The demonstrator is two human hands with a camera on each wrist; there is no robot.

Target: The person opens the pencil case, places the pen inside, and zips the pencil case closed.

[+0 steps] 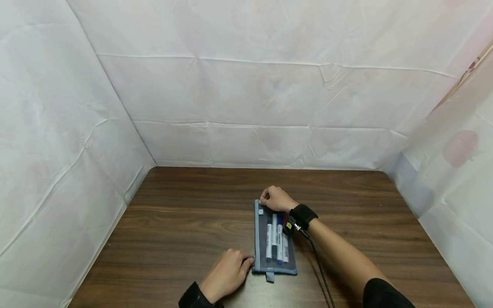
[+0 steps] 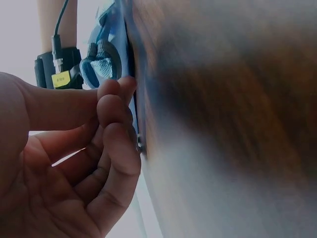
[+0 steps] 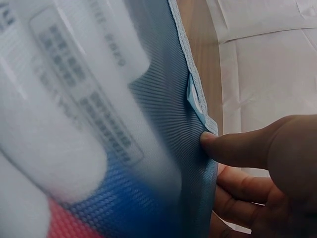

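Observation:
A blue-grey mesh pouch (image 1: 262, 239) lies on the table with several white markers (image 1: 274, 237) showing through it. In the right wrist view, blue and red marker parts show through the mesh (image 3: 163, 74). My right hand (image 1: 279, 199) pinches the pouch's far edge near the corner, its thumb (image 3: 233, 148) on the mesh side. At the near left corner, my left hand (image 1: 227, 273) pinches the pouch's edge between thumb and fingers. The left wrist view shows those fingertips (image 2: 116, 101) pressed together there; what exactly lies between them is hidden.
The brown wood-grain table (image 1: 185, 222) carries the pouch. White sheeting (image 1: 246, 94) stands behind it and at both sides. A fabric tab (image 1: 270, 277) sticks out from the pouch's near edge. A black cable (image 1: 321, 273) runs from the right wrist camera toward the front.

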